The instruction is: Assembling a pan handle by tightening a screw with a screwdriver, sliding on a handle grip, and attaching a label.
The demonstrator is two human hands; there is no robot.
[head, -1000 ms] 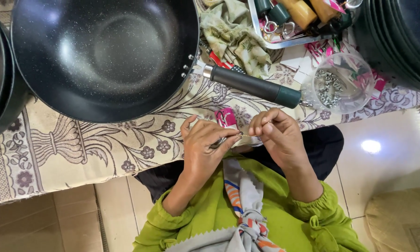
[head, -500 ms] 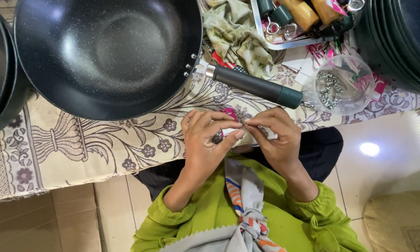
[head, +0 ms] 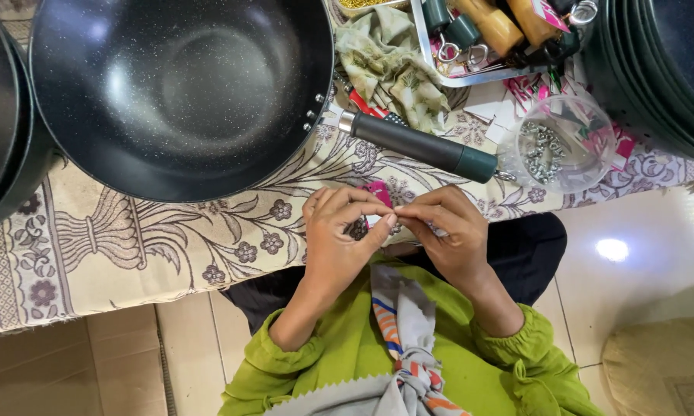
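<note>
My left hand (head: 338, 240) and my right hand (head: 449, 235) meet fingertip to fingertip just over the near edge of the patterned cloth (head: 131, 254). Together they pinch a small part (head: 394, 213) that the fingers almost wholly hide. A scrap of pink and white packaging (head: 378, 190) lies under the hands. Just beyond them lies the dark green handle (head: 420, 143) of a large black speckled wok (head: 181, 92).
A clear plastic tub of small metal screws (head: 559, 146) stands right of the handle. Behind it are a metal tray (head: 470, 75) of handles and rings, a crumpled green rag (head: 385, 65) and stacked black pans (head: 663, 69). Another pan (head: 0, 115) sits far left. Tiled floor (head: 640, 270) lies at the right.
My hands have closed together, fingertips now touching. The thin dark piece seen earlier in my left fingers is hidden between them.
</note>
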